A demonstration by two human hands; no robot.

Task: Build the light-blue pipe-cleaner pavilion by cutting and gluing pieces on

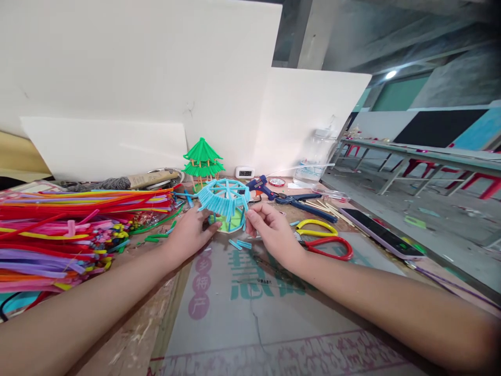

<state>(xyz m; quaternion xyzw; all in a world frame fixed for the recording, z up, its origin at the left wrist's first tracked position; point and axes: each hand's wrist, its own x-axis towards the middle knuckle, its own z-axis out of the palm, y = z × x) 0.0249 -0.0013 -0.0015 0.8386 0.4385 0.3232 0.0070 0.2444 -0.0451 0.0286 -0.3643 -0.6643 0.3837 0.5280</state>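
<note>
A small pavilion model (223, 197) made of light blue pipe cleaners stands on a light green base; its roof is covered with strips on the left and an open frame elsewhere. My left hand (191, 232) is closed round the lower left side of the model, its fingertips partly hidden behind it. My right hand (272, 230) pinches a short blue pipe cleaner piece (246, 210) at the roof's right edge. Short cut blue pieces (240, 244) lie in front. Behind stands a green tiered pavilion model (202, 162).
Bundles of coloured pipe cleaners (43, 240) fill the left side. To the right lie scissors (329, 249) with red and yellow handles, dark blue pliers (309, 204), a glue gun (261, 186) and a phone (378, 232). A digital clock (245, 172) and plastic bottle (315, 156) stand behind.
</note>
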